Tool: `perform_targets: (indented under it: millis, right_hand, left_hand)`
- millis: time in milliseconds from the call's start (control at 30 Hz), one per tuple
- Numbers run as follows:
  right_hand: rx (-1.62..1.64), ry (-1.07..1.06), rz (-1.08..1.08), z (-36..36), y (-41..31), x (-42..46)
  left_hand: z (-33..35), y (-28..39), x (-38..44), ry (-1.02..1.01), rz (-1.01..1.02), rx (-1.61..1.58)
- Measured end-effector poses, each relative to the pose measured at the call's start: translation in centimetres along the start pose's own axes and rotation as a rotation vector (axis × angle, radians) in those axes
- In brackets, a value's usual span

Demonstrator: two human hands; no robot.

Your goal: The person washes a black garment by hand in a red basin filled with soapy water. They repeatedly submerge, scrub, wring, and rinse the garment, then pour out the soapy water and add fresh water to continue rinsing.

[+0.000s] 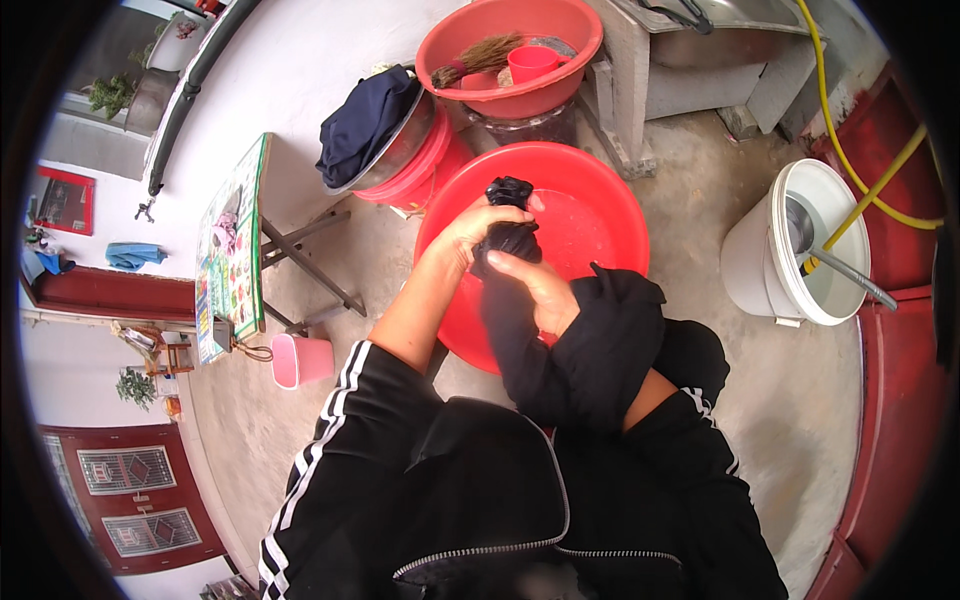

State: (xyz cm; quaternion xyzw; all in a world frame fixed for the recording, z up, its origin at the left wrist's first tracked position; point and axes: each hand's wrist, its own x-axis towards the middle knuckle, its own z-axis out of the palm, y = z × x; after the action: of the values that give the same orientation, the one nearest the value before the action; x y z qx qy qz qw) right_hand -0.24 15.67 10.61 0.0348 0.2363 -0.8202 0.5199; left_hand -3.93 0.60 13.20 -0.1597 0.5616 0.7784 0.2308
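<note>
A dark, wet-looking cloth garment (517, 315) is bunched between my two hands above a large red plastic basin (615, 210). My left hand (491, 225) grips its upper, twisted end, with a dark wad showing above the fingers. Just below, my right hand (544, 292) closes around the same garment, thumb pointing up along it. From there the cloth hangs down and drapes over my right forearm, hiding the wrist. Some water shows on the basin's bottom.
Behind the basin stands a larger orange-red tub (442, 82) holding a straw brush and a red mug (532, 64). A metal bowl with dark cloth (371, 124) rests on red buckets. Left are a folding table (262, 225) and pink bin (311, 361); right, a white bucket (757, 247) with a ladle.
</note>
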Motion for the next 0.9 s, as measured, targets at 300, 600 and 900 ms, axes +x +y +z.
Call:
perform_targets:
  millis: [300, 600, 900]
  right_hand:
    - [-0.041, 0.346, -0.015, -3.9, 1.8, 2.5]
    - [0.113, 0.144, 0.087, -2.9, 0.7, 1.2]
    - [0.313, -0.039, 0.098, -0.9, -0.7, 0.4]
  left_hand:
    - [1.9, -1.6, 5.8, 0.360, -0.131, 1.249]
    - [-0.2, -1.1, 6.5, 0.215, -0.181, 1.285]
    - [-1.2, -4.5, 2.5, -0.334, 0.292, -0.363]
